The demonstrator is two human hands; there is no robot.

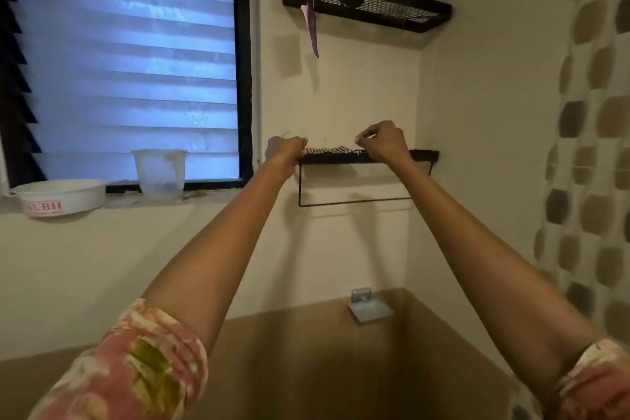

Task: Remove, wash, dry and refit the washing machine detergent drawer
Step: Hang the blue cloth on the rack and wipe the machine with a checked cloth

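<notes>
The room is a washroom corner with cream walls (pixel 341 95) and a brown band low down. A black shelf (pixel 422 154) is fixed to the back wall, with a thin bar (pixel 354 203) hung beneath it. A checked cloth (pixel 327 149) lies flat on top of the shelf.

Well above the shelf hangs a mesh rack (pixel 368 7), and a purple strip (pixel 313 31) dangles from its left end. To the left of the shelf is a louvred window (pixel 129 61) in a black frame. On its sill (pixel 204 196) stand a clear cup (pixel 160 174) and, further from the shelf, a white bowl (pixel 61 196) with red lettering. Below the shelf, where the brown band starts, a metal soap dish (pixel 368 310) juts from the wall. To the right of the shelf hangs a spotted curtain (pixel 589 147).

Both arms reach up to the shelf, their patterned sleeves (pixel 136 368) pushed back past the elbows. The left hand (pixel 284 150) is curled tight at the shelf's left end and grips the cloth's left edge. The right hand (pixel 383 143) is at the cloth's right end, its fingers bent in and the thumb pressed to the forefinger. Whether it pinches cloth cannot be told.

Where the drawer is cannot be told from this view.
</notes>
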